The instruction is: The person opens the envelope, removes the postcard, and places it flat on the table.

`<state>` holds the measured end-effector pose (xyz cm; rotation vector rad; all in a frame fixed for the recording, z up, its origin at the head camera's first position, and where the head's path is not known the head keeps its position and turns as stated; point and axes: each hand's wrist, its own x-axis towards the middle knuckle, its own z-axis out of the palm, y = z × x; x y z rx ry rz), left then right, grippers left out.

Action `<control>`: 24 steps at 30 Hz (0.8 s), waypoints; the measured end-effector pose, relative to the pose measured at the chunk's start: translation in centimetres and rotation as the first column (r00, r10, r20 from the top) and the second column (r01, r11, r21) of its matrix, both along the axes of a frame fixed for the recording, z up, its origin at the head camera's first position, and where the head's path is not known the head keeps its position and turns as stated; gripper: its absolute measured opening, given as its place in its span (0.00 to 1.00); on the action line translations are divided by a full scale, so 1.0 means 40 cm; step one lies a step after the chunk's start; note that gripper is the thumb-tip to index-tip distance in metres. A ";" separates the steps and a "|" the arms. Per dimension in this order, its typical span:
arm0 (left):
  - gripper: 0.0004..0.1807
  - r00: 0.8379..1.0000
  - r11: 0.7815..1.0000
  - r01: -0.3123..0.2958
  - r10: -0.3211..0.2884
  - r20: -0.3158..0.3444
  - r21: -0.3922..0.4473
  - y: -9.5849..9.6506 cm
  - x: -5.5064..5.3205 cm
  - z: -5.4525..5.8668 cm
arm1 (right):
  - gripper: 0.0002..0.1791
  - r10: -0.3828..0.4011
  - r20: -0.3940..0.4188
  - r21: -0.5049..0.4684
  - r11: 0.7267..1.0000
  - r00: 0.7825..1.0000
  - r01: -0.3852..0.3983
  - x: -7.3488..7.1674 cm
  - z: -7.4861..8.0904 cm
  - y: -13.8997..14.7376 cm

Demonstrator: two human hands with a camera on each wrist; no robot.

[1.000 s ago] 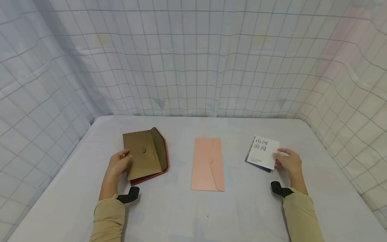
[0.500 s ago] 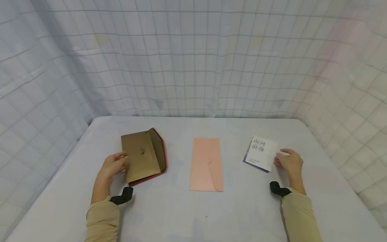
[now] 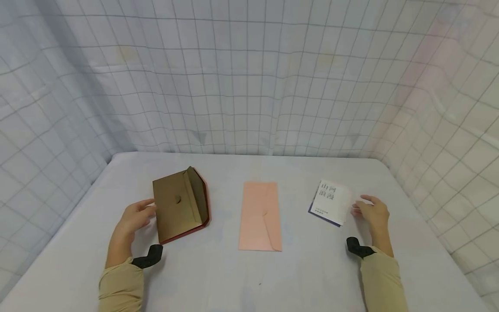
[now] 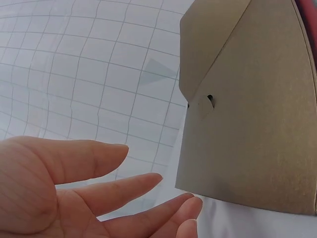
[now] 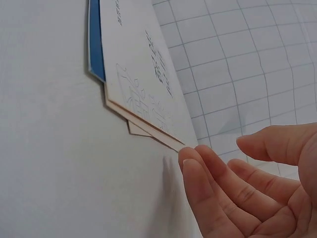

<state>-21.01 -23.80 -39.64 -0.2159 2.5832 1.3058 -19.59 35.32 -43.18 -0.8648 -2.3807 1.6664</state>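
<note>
A gold envelope (image 3: pixel 171 206) with its flap raised lies over a red envelope (image 3: pixel 185 235), of which only an edge shows. My left hand (image 3: pixel 134 219) is at its left side, thumb and fingers spread apart; in the left wrist view the fingertips (image 4: pixel 190 203) are by the envelope's near corner with nothing between them. Toward the right, a white card (image 3: pixel 331 201) with printed characters rests on a blue-edged card (image 3: pixel 335 222). Beside its right edge is my right hand (image 3: pixel 374 216). The right wrist view shows its fingertips (image 5: pixel 193 166) right at the card's corner, thumb apart.
A closed pink envelope (image 3: pixel 259 221) lies flat mid-table between the two stacks. The white table (image 3: pixel 202 277) is enclosed at the back and sides by a grid-patterned curtain (image 3: pixel 249 86). Each wrist carries a black camera mount (image 3: pixel 150 256).
My left hand has let go of the gold envelope and drawn left, and the envelope has settled lower over the red one. My right thumb has come off the white card.
</note>
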 end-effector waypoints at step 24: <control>0.31 0.998 0.993 -0.039 0.044 -0.053 0.109 0.015 -0.008 0.004 | 0.27 -0.016 -0.071 -0.002 1.000 0.997 0.016 0.004 0.025 -0.030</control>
